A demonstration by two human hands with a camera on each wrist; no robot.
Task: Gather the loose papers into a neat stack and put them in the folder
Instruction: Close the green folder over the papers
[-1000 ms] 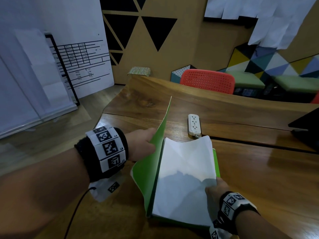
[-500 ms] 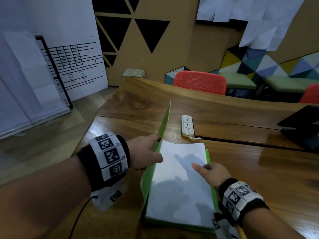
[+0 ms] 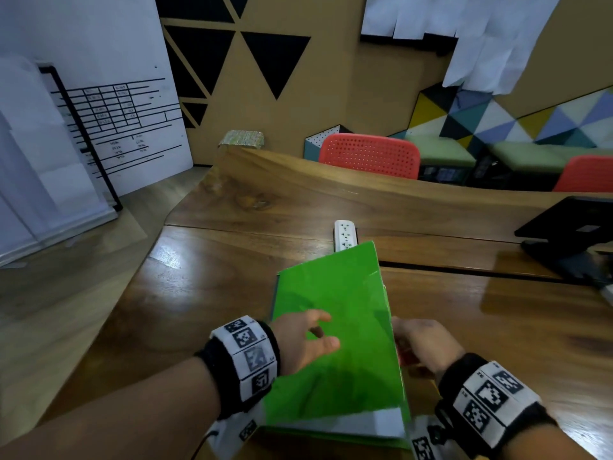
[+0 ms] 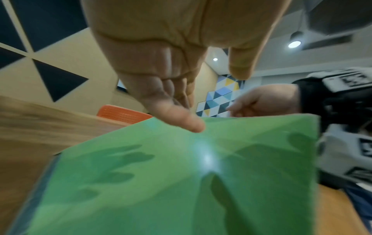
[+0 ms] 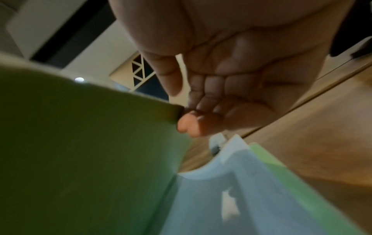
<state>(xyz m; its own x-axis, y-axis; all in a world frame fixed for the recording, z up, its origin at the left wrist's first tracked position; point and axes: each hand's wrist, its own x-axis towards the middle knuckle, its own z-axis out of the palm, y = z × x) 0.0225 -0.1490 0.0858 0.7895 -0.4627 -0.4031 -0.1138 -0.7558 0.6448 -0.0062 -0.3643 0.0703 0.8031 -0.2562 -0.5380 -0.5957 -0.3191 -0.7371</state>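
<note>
A green folder (image 3: pixel 335 327) lies on the wooden table (image 3: pixel 215 277), its front cover tilted low over a stack of white papers (image 3: pixel 331 423) that shows at the near edge. My left hand (image 3: pixel 308 340) is spread with straight fingers (image 4: pixel 191 125) over the cover (image 4: pixel 161 182); I cannot tell whether it touches. My right hand (image 3: pixel 421 343) is at the cover's right edge. In the right wrist view its fingertips (image 5: pixel 189 122) meet the cover's edge (image 5: pixel 177 114), the thumb apart above. Below, the papers (image 5: pixel 211 198) rest on the back cover (image 5: pixel 281 174).
A white power strip (image 3: pixel 345 235) lies just beyond the folder. A black device on a stand (image 3: pixel 570 227) sits at the right. Red chairs (image 3: pixel 368 154) stand behind the table. The table's left edge drops to the floor (image 3: pixel 66 293).
The cover, held upright by my left hand before, has swung down over the papers. My left hand has let go and is spread above it. My right hand left the papers for the cover's right edge.
</note>
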